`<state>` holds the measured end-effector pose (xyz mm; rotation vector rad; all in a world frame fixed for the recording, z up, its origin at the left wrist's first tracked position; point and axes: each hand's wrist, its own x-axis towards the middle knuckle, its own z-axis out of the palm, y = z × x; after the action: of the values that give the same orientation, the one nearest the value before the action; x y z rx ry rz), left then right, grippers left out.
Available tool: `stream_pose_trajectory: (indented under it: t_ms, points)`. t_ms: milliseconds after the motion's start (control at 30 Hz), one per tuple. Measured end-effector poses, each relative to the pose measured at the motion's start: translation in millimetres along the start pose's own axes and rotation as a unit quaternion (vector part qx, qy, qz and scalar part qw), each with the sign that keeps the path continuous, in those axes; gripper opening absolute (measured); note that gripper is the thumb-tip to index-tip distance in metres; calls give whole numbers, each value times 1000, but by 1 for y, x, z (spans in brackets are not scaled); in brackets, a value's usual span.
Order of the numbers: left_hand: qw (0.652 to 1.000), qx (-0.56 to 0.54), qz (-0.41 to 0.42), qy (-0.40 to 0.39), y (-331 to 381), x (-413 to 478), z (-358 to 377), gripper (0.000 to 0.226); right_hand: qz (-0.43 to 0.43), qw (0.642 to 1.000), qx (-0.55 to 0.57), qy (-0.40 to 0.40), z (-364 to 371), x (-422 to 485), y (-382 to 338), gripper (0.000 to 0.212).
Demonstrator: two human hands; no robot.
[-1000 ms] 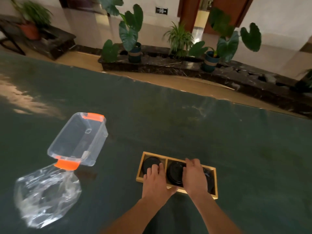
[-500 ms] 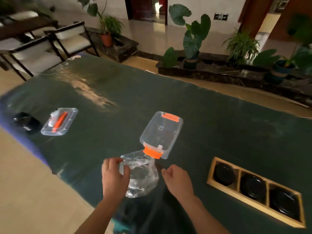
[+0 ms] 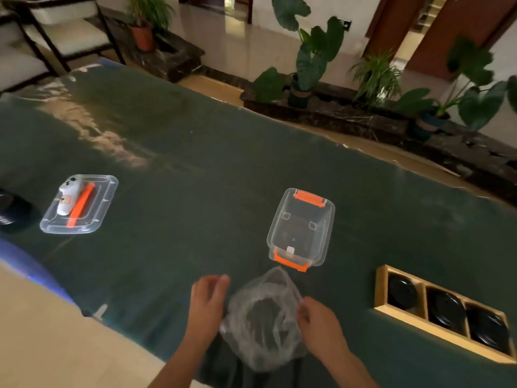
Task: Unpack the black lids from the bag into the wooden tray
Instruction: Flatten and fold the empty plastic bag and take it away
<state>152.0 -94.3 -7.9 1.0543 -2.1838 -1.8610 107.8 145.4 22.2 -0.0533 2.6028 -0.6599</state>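
Note:
A crumpled clear plastic bag lies on the green table near its front edge; nothing black shows inside it. My left hand grips the bag's left edge and my right hand pinches its right edge. To the right stands the wooden tray with three compartments. A black lid fills the left one, another black lid the middle one, and a third black lid the right one.
An empty clear box with orange latches stands just behind the bag. A clear box lid holding a white controller and an orange strip lies at the left, with a dark round object beyond it. Planters line the floor behind the table.
My hands left the wooden tray and went left to the plastic bag, then closed on its two edges. The view swung left, so the tray now sits at the right.

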Motion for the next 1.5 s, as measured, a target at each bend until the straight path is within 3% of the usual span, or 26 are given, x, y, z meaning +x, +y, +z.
stream_pose_trajectory:
  t_ms: [67,167,267,333,500,733,1000,1100,1267,1400,1500]
  points:
    - [998,-49,-28,-30,14,17,-18,33,-54,998,-1,40,-17,-27,1,24]
    - [985,-67,-61,-148,60,51,-33,45,-157,982,12,109,-57,-56,-4,12]
    - [941,-41,-25,-335,119,67,-22,66,-265,952,35,150,-98,-73,-12,26]
    - [902,-10,10,-432,155,58,-1,66,-312,931,47,186,-121,-78,-18,26]
    - [837,8,29,-547,199,21,46,61,-333,890,47,309,-151,-90,-19,24]
    - [830,-51,26,-554,198,3,69,53,-260,886,68,378,-159,-102,3,44]
    - [836,-50,93,-539,194,-6,75,50,-168,883,177,401,-160,-104,20,26]
    - [841,-58,104,-528,192,-8,77,52,-143,876,218,407,-160,-104,22,27]
    - [851,-43,134,-506,194,-10,82,36,-118,863,279,404,-162,-104,26,27]
    - [851,-39,135,-506,196,-12,85,48,-107,859,293,405,-163,-104,29,24]
    - [849,-5,155,-505,196,-13,88,39,-98,859,297,406,-163,-103,30,25]
